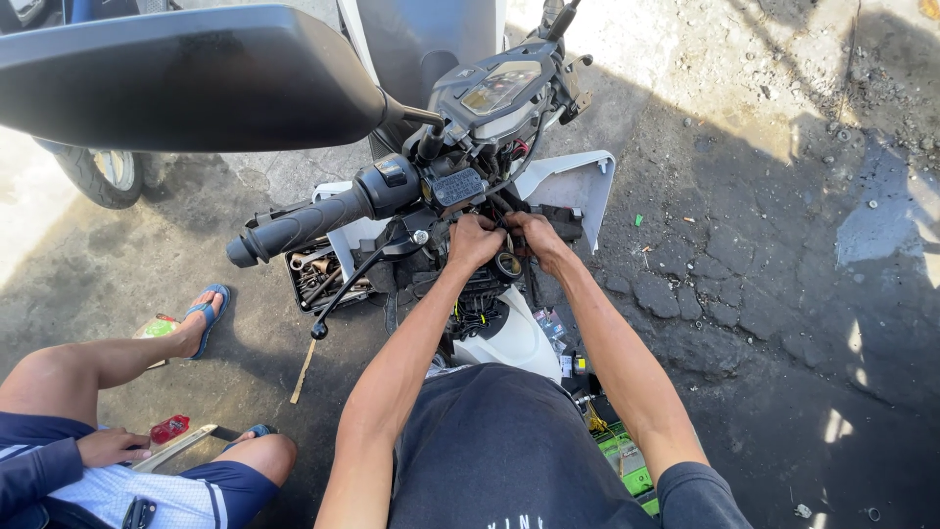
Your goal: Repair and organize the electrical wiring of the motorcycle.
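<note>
Black wiring (501,217) sits under the scooter's handlebar (323,217), behind the stripped front; my left hand (474,241) and right hand (537,238) meet there, fingers curled tight on it. Beside me sits another person (108,441), near a tool tray (318,274).

tool tray (318,274) under handlebar (323,216), left of both hands | mirror (186,78) above | seated person (117,441) far left

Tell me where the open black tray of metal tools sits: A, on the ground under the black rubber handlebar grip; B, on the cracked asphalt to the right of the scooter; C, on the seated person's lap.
A: the open black tray of metal tools lies on the ground directly beneath the black rubber handlebar grip.
</note>
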